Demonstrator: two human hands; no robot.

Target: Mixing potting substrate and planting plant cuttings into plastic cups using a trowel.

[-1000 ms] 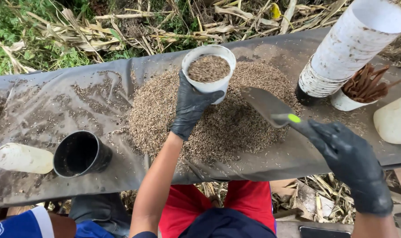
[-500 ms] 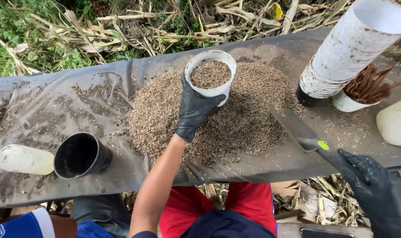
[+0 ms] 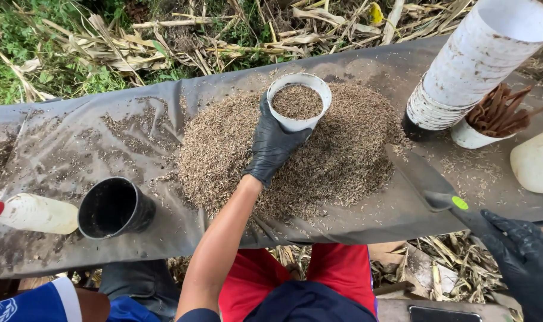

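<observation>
White cup (image 3: pixel 299 102) full of husks, upright atop husk heap (image 3: pixel 319 155); grey trowel (image 3: pixel 423 182) beside it

Single head-worn camera, looking steeply down from above. Counter (image 3: pixel 74 143) spans frame left to right at close range; grass and dry stalks (image 3: pixel 164 42) far; wearer's lap near. No second view.
</observation>
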